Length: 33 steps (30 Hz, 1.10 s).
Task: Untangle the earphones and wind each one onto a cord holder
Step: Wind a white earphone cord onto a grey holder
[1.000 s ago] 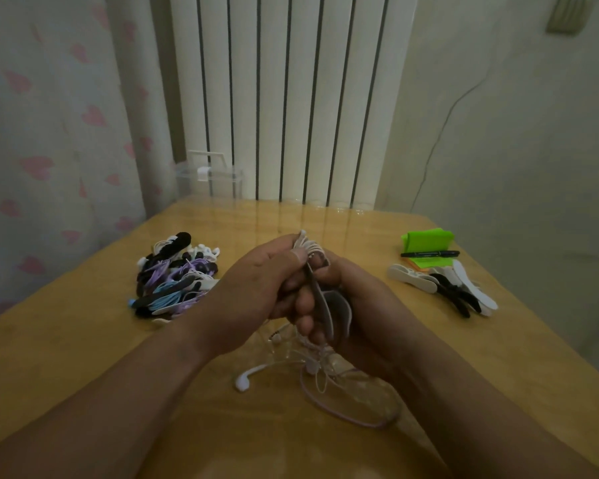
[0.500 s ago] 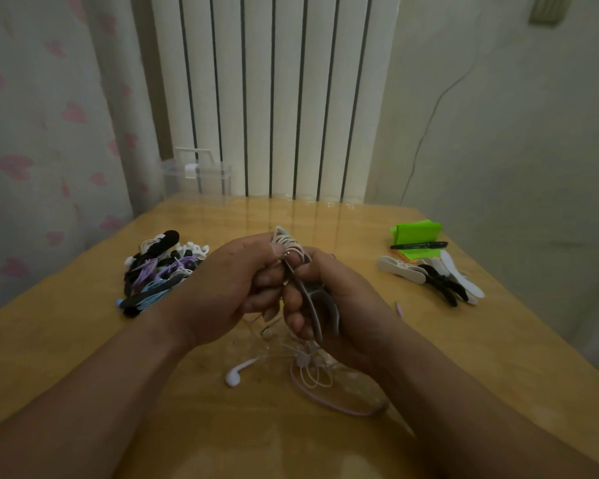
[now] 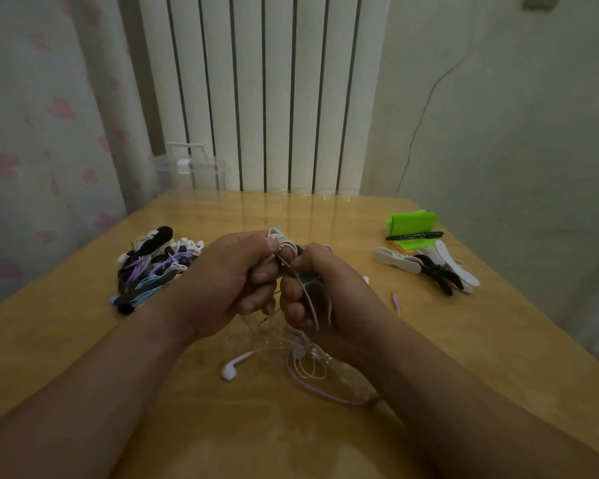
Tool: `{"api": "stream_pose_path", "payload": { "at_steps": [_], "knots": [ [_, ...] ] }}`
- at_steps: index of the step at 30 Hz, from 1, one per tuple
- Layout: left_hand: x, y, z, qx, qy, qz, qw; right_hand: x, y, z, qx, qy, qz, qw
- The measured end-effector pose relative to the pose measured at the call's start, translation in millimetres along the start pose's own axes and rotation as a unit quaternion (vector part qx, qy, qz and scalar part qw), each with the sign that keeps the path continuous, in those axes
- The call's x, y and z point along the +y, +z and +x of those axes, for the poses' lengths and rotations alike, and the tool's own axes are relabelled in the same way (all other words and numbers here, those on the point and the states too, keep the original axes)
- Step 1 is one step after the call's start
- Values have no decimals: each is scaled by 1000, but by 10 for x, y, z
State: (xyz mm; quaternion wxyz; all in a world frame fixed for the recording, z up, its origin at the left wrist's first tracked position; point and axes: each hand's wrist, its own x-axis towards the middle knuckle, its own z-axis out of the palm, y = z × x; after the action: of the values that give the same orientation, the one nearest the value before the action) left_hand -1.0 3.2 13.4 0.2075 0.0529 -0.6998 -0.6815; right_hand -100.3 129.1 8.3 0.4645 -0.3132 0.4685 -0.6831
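Nearest you, one white earbud and a loose lilac cord lie on the surface. Just beyond, your left hand pinches the white cord wound on the cord holder, which your right hand grips. A pile of wound earphones lies far left. Spare holders lie far right beside one black marker. I cannot tell what the one clear box holds.

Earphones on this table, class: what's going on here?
A person is winding a white earphone cord onto a dark cord holder. The right hand grips the holder; the left hand pinches the cord at its wound end. One earbud lies on the table. Wound earphones sit left, spare holders right.
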Motion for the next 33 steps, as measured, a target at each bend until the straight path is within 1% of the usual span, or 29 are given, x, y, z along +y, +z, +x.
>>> {"api": "stream_pose_path", "payload": {
  "at_steps": [3, 5, 8, 10, 12, 14, 16, 18, 20, 23, 26, 29, 33],
  "knots": [
    [-29, 74, 15, 41, 28, 55, 997, 26, 15, 31, 7, -16, -10, 1000],
    [-57, 129, 23, 86, 36, 99, 991, 58, 23, 71, 15, -26, -20, 999],
    [-70, 252, 34, 160, 52, 142, 976, 100, 11, 108, 31, -51, -87, 994],
    [-72, 316, 49, 204, 62, 153, 965, 86, 18, 92, 41, -71, -111, 990],
    [-68, 340, 60, 222, 44, 147, 963, 71, 33, 82, 58, -65, -94, 992],
    [-71, 344, 71, 225, 23, 138, 964, 85, 40, 100, 79, -44, -66, 994],
    [-86, 355, 77, 231, 17, 132, 964, 101, 44, 128, 100, 3, -31, 994],
    [-114, 365, 74, 234, 27, 137, 962, 104, 37, 142, 106, 52, 4, 993],
    [-142, 363, 63, 225, 47, 156, 961, 102, 8, 152, 99, 71, 15, 992],
    [-149, 384, 36, 213, 86, 185, 955, 72, -19, 140, 108, 53, 19, 993],
    [-118, 422, 40, 227, 130, 219, 940, 44, 19, 135, 128, 16, 48, 991],
    [-76, 421, 80, 233, 127, 253, 930, 68, 59, 151, 146, -8, 69, 987],
    [-121, 462, 63, 186, 162, 283, 927, 80, 7, 180, 176, -36, 87, 980]
  ]
}}
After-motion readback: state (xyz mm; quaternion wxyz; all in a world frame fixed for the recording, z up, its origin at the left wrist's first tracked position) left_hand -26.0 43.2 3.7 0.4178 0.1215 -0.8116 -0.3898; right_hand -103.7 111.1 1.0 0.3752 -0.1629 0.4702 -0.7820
